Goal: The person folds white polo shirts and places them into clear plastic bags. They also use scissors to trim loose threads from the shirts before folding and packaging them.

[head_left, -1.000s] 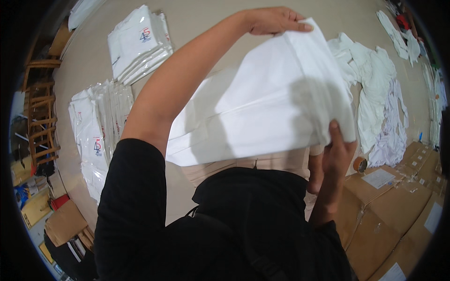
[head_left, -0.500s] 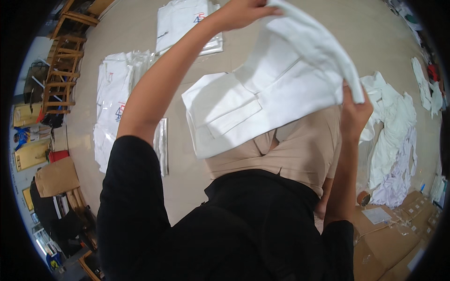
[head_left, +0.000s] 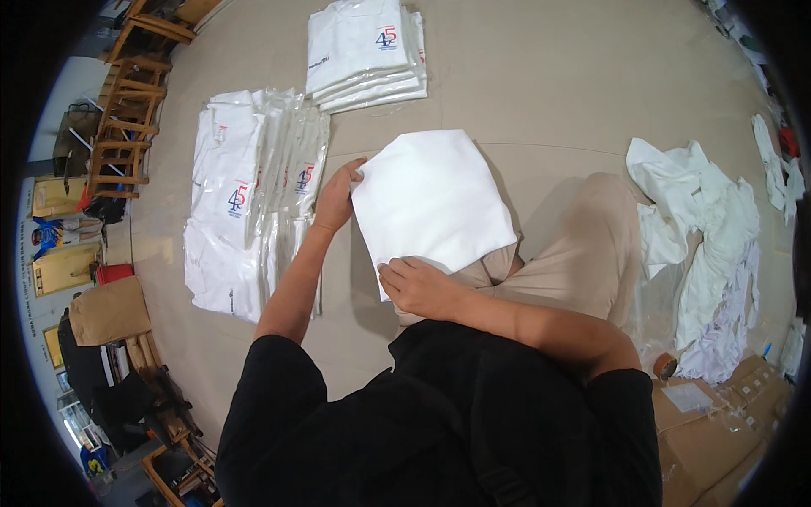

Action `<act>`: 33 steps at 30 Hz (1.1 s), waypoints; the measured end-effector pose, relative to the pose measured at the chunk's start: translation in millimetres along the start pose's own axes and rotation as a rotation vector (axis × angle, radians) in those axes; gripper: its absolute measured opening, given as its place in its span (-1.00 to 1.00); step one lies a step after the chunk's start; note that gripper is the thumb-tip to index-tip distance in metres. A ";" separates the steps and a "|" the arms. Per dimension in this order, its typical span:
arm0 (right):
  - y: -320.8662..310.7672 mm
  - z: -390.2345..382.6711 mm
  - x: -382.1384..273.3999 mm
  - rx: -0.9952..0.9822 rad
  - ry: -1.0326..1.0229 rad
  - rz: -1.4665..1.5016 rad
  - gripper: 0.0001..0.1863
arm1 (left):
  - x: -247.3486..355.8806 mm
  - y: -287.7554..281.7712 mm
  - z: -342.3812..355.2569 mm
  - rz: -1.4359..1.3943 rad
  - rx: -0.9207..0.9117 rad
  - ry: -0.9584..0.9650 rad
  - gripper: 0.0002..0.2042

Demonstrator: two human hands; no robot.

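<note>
From my end I count one white garment (head_left: 435, 203), folded into a compact bundle over the lap, right between and ahead of the hands. Just right of the hands is one roll of brown tape (head_left: 665, 365), beside cardboard boxes (head_left: 710, 439) whose number I can't make out. Beyond the right hand lies one heap of loose white clothes (head_left: 710, 245). Two groups of bagged white shirts (head_left: 224, 152) show: one left of the left hand, the other farther ahead.

The left hand (head_left: 340, 196) is nearly closed, thumb and fingers pinching the garment's left edge. The right hand (head_left: 414, 286) is half curled, fingertips on the near-left corner; its thumb is hidden from me, so I can't tell whether it grips.

Half a second ago, I saw the cloth spread wider, with the left hand raised at its far edge and the right hand at its right end.
</note>
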State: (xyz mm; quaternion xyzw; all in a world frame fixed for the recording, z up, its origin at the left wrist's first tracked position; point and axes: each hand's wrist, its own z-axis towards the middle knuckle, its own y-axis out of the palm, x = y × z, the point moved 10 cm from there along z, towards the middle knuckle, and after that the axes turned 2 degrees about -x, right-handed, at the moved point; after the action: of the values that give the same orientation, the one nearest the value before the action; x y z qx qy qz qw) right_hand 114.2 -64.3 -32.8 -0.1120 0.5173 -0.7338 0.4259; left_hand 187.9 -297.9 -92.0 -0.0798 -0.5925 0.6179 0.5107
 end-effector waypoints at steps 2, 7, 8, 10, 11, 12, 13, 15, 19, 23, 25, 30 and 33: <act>-0.2 4.6 -1.9 -0.077 0.026 0.030 -0.54 | -7.3 11.4 -18.7 -0.023 -0.015 -0.048 -0.61; -22.3 -2.6 -11.4 -0.226 0.038 -0.228 -0.54 | 0.9 26.6 -31.7 -0.165 0.048 -0.031 -0.40; -23.2 -3.8 -12.6 -0.226 0.043 -0.308 -0.54 | -5.6 29.4 -34.2 -0.201 0.070 -0.083 -0.41; -17.2 1.8 -13.1 -0.222 0.060 -0.376 -0.55 | -20.2 33.5 -37.2 -0.268 0.114 -0.184 -0.44; -12.4 5.2 -13.5 -0.219 0.068 -0.409 -0.55 | -23.6 30.6 -38.4 -0.262 0.142 -0.181 -0.47; -4.7 5.2 -9.2 -0.219 0.081 -0.370 -0.55 | -25.0 29.7 -34.5 -0.263 0.169 -0.173 -0.50; 2.1 6.5 -4.5 -0.216 0.091 -0.328 -0.56 | -24.1 25.4 -31.7 -0.260 0.197 -0.168 -0.53; 4.4 2.7 0.4 -0.174 0.110 -0.258 -0.57 | -17.3 19.3 -27.2 -0.217 0.180 -0.176 -0.59; -38.3 -3.2 14.5 0.100 0.215 -0.025 -0.60 | -0.8 -12.7 -13.6 -0.183 0.172 -0.151 -0.61; -116.5 -36.1 61.1 0.444 0.487 0.202 -0.61 | -7.4 -28.4 -6.8 -0.730 0.256 -0.284 -0.72; -134.5 -87.8 110.6 0.488 0.858 0.280 -0.73 | 60.2 -38.9 38.1 -0.542 0.268 -0.098 -0.72; -251.1 -152.5 133.3 1.010 0.924 -0.033 -0.81 | 148.1 -36.7 100.0 -0.683 0.614 0.006 -0.80; -294.8 -203.1 109.5 1.224 0.791 0.008 -0.69 | 225.5 -48.1 124.0 -0.695 0.687 0.165 -0.80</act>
State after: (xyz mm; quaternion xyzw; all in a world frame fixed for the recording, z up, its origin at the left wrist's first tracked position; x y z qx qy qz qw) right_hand -225.9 19.5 99.6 0.4215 0.1298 -0.8758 0.1961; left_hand 21.5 -225.8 96.7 0.2467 -0.3038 0.5620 0.7287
